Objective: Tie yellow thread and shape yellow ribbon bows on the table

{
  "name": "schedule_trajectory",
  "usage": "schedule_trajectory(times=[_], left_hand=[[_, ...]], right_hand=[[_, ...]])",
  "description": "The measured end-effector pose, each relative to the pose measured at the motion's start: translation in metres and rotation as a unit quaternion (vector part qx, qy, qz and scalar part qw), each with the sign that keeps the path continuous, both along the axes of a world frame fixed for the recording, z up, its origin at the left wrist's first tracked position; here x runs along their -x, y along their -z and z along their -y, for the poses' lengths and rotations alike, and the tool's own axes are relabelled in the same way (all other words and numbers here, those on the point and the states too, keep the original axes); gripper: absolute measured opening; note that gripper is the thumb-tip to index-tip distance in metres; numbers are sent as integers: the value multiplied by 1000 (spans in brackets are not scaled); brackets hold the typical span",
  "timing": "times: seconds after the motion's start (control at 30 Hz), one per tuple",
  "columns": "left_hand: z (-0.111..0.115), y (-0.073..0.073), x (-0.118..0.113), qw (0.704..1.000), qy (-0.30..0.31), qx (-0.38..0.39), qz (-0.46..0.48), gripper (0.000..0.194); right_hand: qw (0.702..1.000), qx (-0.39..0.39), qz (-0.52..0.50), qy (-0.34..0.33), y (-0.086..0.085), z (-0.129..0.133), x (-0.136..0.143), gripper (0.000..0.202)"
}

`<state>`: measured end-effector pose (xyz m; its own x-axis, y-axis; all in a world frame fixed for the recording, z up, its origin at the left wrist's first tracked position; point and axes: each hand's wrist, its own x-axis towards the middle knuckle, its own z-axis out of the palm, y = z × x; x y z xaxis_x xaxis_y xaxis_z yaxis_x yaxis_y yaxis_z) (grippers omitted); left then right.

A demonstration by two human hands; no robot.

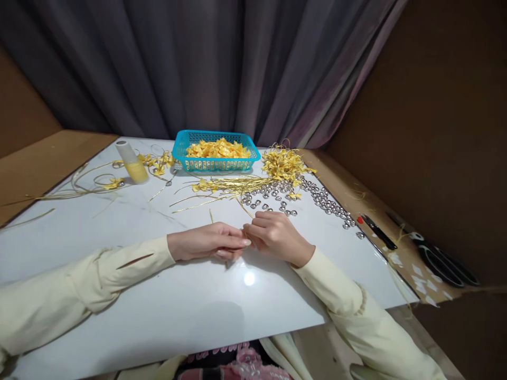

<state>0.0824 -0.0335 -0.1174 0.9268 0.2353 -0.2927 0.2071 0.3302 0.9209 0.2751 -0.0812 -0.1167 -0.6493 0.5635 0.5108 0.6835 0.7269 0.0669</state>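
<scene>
Near the middle of the white table, my left hand point(216, 240) is closed in a pinch on a thin gold cord point(211, 216), one end of which sticks out behind the fingers. My right hand point(273, 236) meets it fingertip to fingertip, also pinched on the cord; the part between the fingers is mostly hidden. Just beyond the hands lies a bundle of gold cords point(237, 183), with a pile of yellow ribbon bows point(283, 161) at its right end. Small silver metal pieces point(277, 189) are scattered behind my right hand.
A blue plastic basket point(216, 166) of yellow ribbon pieces stands at the back. Left of it are a bottle with yellow contents point(137, 170) and loose gold cords point(79, 187). Snips point(380, 232) and black-handled scissors point(439, 258) lie along the right edge, below a brown wall.
</scene>
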Motion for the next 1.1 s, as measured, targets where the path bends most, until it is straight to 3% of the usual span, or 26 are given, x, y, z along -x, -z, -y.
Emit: schedule_trajectory(times=[0.17, 0.33, 0.47, 0.53, 0.6, 0.67, 0.7, 0.73, 0.87, 0.97, 1.1], left_hand=[[4, 0, 2, 999, -50, 11, -19, 23], [4, 0, 4, 997, -64, 38, -31, 27], [5, 1, 5, 996, -78, 33, -29, 33], [6, 1, 6, 996, -78, 27, -24, 32], [6, 2, 6, 997, -76, 21, -22, 31], [6, 2, 6, 997, -73, 19, -24, 32], [7, 2, 6, 997, -73, 19, -24, 32], [7, 2, 6, 997, -72, 18, -25, 33], [8, 2, 5, 996, -78, 15, -29, 35], [8, 3, 5, 996, -81, 17, -29, 34], [7, 4, 5, 996, -81, 13, -26, 33]], right_hand=[[1000, -13, 1, 12, 1, 1, -2, 30], [999, 9, 20, 36, 2, 1, -4, 29], [993, 67, 60, 73, -15, 4, -16, 28], [977, 123, 80, 154, -31, 10, -36, 24], [927, 182, 82, 317, -48, 19, -67, 19], [816, 233, 101, 519, -61, 29, -104, 25], [757, 267, 108, 586, -65, 35, -123, 31], [729, 279, 105, 616, -67, 40, -140, 34], [683, 330, 86, 646, -61, 53, -185, 29], [663, 344, 69, 661, -50, 57, -194, 17], [652, 299, 39, 696, -42, 61, -198, 10]])
